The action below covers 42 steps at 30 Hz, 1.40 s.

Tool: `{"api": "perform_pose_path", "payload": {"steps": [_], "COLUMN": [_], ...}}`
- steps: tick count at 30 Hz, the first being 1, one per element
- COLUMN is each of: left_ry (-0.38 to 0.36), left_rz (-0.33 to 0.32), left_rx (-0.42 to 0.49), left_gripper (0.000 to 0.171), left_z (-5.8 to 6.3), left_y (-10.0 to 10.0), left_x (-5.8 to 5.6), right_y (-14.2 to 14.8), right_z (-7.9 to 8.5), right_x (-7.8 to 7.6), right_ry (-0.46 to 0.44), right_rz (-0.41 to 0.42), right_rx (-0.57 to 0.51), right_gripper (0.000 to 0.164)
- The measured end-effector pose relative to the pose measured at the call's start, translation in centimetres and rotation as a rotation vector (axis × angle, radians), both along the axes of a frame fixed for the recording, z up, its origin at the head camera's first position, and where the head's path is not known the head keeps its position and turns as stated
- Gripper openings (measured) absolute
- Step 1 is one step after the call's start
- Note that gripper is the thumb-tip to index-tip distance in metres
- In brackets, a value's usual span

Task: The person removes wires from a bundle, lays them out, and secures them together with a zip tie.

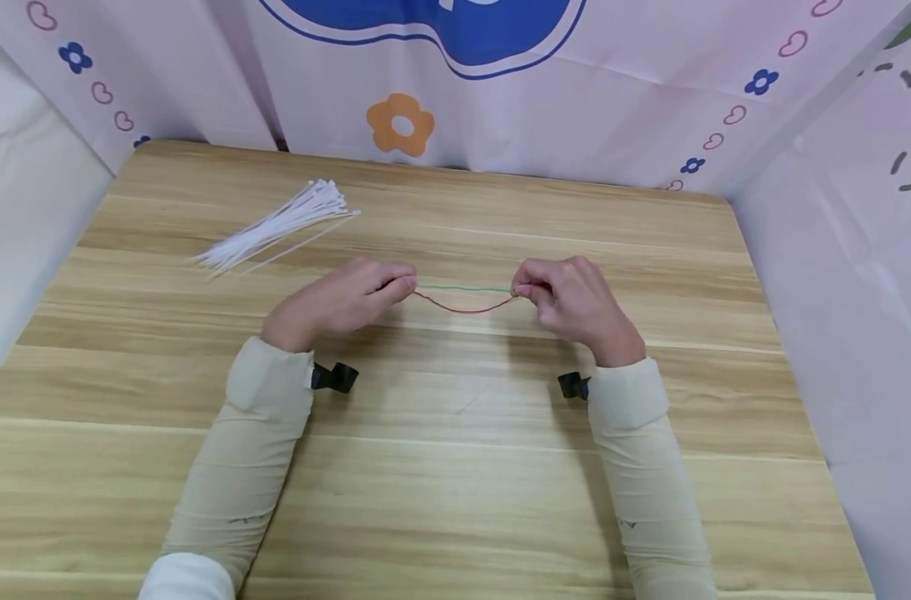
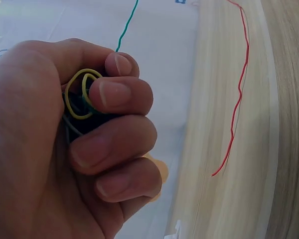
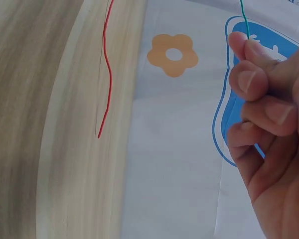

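- Between the two hands, a green wire [image 1: 463, 288] runs nearly straight.
- At the left, the left hand [image 1: 342, 298] is closed, fingers curled round the green wire and yellow loops [image 2: 67, 99].
- Opposite, the right hand [image 1: 571, 300] pinches the green wire at its fingertips.
- Below, a red wire [image 1: 466, 312] lies on the table [image 1: 463, 500], in neither hand.

Bright head view, soft shadows on tabletop [image 1: 455, 500], dimmer wrist views
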<state>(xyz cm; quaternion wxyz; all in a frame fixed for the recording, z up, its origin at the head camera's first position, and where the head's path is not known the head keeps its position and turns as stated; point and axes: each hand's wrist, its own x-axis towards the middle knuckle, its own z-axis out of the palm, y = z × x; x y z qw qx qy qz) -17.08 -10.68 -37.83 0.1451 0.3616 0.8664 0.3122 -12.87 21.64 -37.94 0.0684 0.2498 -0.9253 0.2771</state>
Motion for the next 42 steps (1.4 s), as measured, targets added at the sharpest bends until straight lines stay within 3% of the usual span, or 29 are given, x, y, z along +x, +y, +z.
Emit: {"api": "perform_pose_path", "payload": {"steps": [8,21,28,32,38,42], "left_ry": [-0.018,0.010,-0.034,-0.020,-0.009,-0.015], "left_rz": [0.037,-0.045,0.123,0.210,0.297,0.302], "left_rx": [0.022,0.039,0.015,0.014,-0.003,-0.005], "left_gripper": [0.039,0.037,0.042,0.045,0.045,0.043], "left_z": [-0.3,0.0,-0.1,-0.2,-0.2,-0.2], "left_y": [-0.3,-0.1,-0.1,0.2,0.7,0.8], "left_x": [-0.3,-0.4,-0.3,-0.2,-0.2,-0.1], "right_y": [0.1,0.8,0.2,-0.2,-0.4,-0.2], "right_z": [-0.1,0.1,0.2,0.3,0.4,0.5], "right_x": [0.0,-0.2,0.0,0.2,0.3,0.2], "right_ry": [-0.011,0.039,0.018,0.022,0.028,0.029], "right_rz": [0.003,0.005,0.013,0.025,0.054,0.049], "right_rx": [-0.016,-0.069,-0.049,-0.053,-0.061,-0.065], "right_gripper": [0.016,0.015,0.017,0.017,0.015,0.017]}}
